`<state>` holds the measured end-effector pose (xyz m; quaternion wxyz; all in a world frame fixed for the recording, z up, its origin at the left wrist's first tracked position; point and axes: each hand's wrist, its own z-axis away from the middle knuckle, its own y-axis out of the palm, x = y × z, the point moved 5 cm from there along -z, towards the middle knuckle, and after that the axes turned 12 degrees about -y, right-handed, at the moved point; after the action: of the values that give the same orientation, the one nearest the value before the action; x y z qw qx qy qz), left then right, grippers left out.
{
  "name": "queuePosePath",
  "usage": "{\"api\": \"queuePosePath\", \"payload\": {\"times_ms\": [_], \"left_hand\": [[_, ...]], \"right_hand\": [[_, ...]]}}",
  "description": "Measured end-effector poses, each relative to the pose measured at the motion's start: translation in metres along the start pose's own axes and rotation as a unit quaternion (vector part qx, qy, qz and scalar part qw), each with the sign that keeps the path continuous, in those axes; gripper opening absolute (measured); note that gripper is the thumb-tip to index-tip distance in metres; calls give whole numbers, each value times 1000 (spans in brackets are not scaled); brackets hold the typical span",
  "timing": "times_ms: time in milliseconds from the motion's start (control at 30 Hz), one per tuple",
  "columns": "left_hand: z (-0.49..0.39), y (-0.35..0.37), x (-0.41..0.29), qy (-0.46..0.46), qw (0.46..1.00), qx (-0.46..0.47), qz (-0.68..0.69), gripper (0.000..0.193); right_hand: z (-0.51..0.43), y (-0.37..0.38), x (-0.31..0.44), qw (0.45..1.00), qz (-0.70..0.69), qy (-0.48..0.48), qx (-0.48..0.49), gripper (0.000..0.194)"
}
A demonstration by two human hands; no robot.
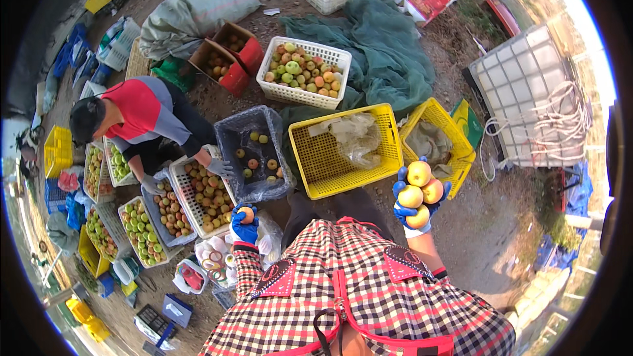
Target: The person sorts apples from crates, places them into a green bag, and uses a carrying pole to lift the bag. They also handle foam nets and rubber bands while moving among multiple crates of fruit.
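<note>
My left hand point(244, 225), in a blue-coated glove, holds one apple point(246, 215) beside the near corner of a white crate of apples point(210, 198). On the other side my right hand point(419, 202), gloved alike, carries several yellow-red apples point(419, 174), its blue fingers spread around them. Between and beyond my hands stands a yellow plastic crate point(316, 158) with crumpled clear plastic point(363, 138) inside. To its left, a crate lined with dark plastic point(237, 128) contains several scattered apples point(253, 163).
A co-worker point(143, 109) in grey gloves bends over the apple crates at left. Foam fruit nets point(217, 252) lie below my left hand. Farther out are another white crate of apples point(306, 96), green netting point(390, 54), a smaller yellow crate point(460, 143) and a caged white tank point(529, 99).
</note>
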<state>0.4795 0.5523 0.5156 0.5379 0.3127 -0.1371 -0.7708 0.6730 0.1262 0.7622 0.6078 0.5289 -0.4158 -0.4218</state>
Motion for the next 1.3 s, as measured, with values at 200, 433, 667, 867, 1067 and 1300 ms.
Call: {"api": "queuePosePath", "payload": {"times_ms": [200, 433, 667, 867, 1067, 1300], "left_hand": [[-28, 99, 39, -80, 992, -9, -101, 34], [-29, 254, 86, -45, 974, 4, -222, 42], [-36, 332, 95, 23, 974, 31, -222, 42], [-57, 346, 107, 41, 973, 34, -225, 43], [-118, 392, 131, 9, 977, 11, -213, 45], [-244, 525, 149, -27, 965, 90, -244, 44]], "right_hand": [[26, -21, 92, 993, -59, -103, -23, 84], [56, -60, 216, 982, -119, -143, -22, 85], [64, -49, 296, 983, -92, -159, -14, 83], [18, -33, 326, 980, -105, -163, 47, 82], [-25, -25, 355, 976, -103, -188, 24, 81], [-116, -14, 420, 977, -16, -210, 20, 77]]}}
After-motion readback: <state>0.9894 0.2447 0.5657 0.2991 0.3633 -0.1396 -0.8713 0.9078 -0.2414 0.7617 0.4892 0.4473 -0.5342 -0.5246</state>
